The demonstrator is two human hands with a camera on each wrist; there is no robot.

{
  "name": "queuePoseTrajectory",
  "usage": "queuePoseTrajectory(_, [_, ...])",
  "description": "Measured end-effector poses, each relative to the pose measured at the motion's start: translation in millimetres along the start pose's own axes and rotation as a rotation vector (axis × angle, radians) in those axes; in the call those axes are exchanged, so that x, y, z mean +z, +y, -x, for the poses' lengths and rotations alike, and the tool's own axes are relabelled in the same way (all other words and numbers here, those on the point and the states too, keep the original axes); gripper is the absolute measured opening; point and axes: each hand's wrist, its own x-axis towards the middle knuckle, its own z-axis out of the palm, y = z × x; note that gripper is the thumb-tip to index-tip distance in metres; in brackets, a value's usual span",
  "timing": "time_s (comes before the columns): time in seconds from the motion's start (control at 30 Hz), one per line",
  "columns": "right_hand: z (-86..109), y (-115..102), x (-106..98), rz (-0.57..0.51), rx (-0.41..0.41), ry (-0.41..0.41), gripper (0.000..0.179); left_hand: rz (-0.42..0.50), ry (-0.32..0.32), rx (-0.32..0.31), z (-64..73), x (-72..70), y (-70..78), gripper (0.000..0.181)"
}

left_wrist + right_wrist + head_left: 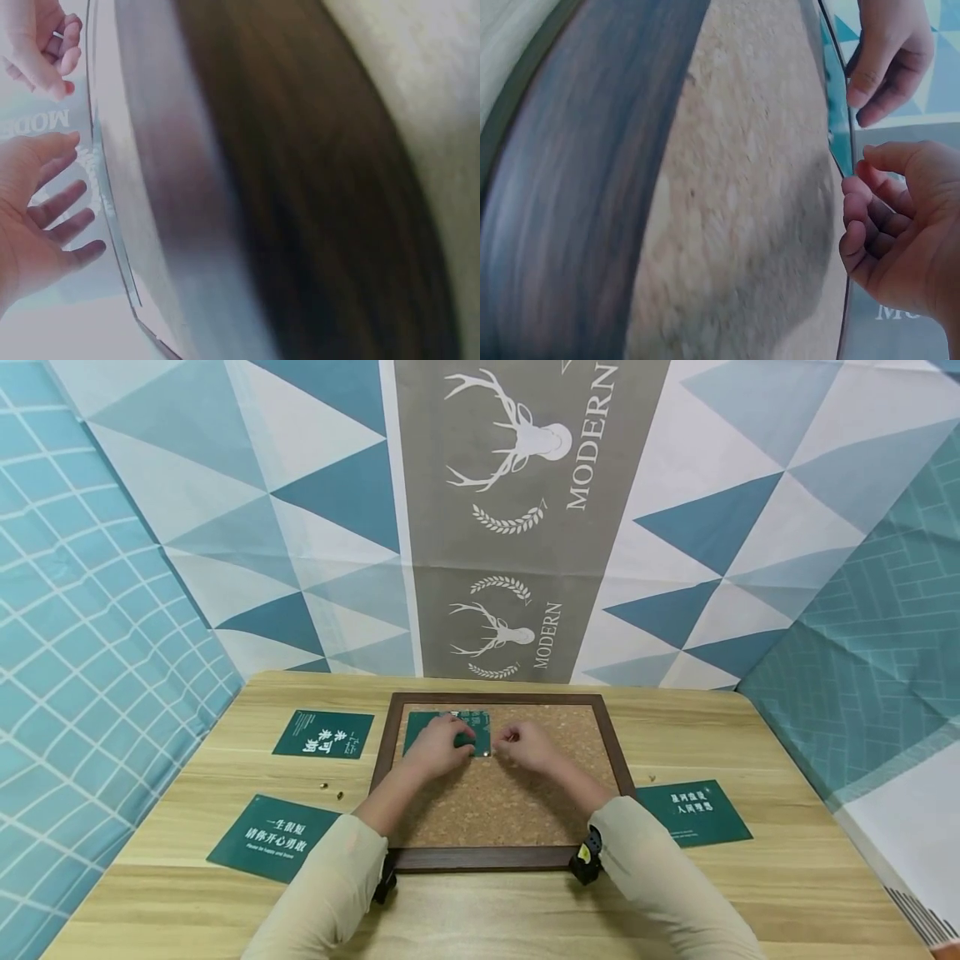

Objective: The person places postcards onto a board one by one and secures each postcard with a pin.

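Note:
A dark green card (482, 737) with white print lies on the upper left of the framed cork board (487, 818). My left hand (444, 745) reaches over this card and hides part of it, its fingers extended and spread in the left wrist view. At the card's lower right corner sits a small gold pin (487, 754). Just to the right of that corner is my right hand (527, 746), with loosely bent fingers. In the right wrist view the thumb (889, 156) is close to the forefinger, and no object shows between them.
Other green cards lie on the wooden table: one far left (324, 733), one near left (273, 837) partly under the left sleeve, one right (697, 812). Loose gold pins (324, 786) lie left of the board. A patterned cloth (330, 527) hangs behind the table.

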Motion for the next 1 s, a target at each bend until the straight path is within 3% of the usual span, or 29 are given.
queuePoseTrajectory(0.33, [13.3,1.0,-20.1,0.037,0.011,0.048,0.022,0.091,0.006,-0.013,8.8,-14.9,-0.8,0.028])
queuePoseTrajectory(0.57, [24.0,2.3,-34.4,0.093,-0.019,0.082,0.019,0.097,0.032,0.012,14.6,-19.9,-5.9,0.034])
queuePoseTrajectory(1.0, [44.0,14.7,-61.9,0.108,-0.052,0.117,0.02,0.177,0.091,-0.054,28.6,-28.3,-17.5,0.05])
